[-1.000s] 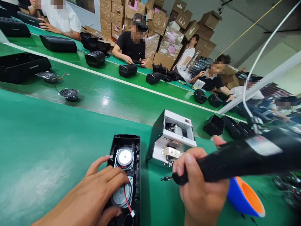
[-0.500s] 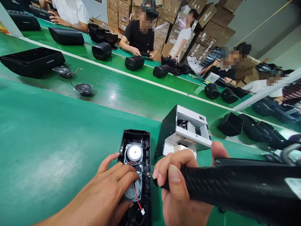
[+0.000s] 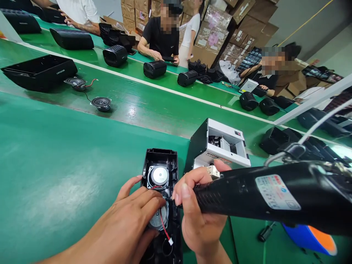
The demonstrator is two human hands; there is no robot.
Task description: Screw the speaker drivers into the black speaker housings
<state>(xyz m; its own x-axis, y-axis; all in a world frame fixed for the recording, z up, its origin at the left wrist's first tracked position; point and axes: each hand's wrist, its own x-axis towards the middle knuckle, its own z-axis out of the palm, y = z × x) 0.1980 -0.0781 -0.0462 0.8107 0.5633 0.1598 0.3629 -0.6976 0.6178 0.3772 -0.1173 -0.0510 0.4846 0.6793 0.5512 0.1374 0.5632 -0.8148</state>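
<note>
- Viewing from the head, we find the black housing [image 3: 178, 234] on the green worktop [image 3: 68, 157], beside the white-fronted machine [image 3: 225, 145].
- Our left hand [image 3: 121, 220] rests half-open on the lower speaker [image 3: 156, 221]; our right hand [image 3: 199, 220] closes round the black power tool [image 3: 233, 194].
- We judge the housing light, stiff and smooth, best held by its outer walls; the red wire [image 3: 164, 227] seems soft and fragile.

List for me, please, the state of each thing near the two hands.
Long black plastic housing: open, facing up.
Two round silver speakers: seated, magnets up.
Small white plug on red wire: unplugged.
Thick black electric screwdriver: in right hand, running unclear.
White and black metal machine: upright, power unclear.
</note>
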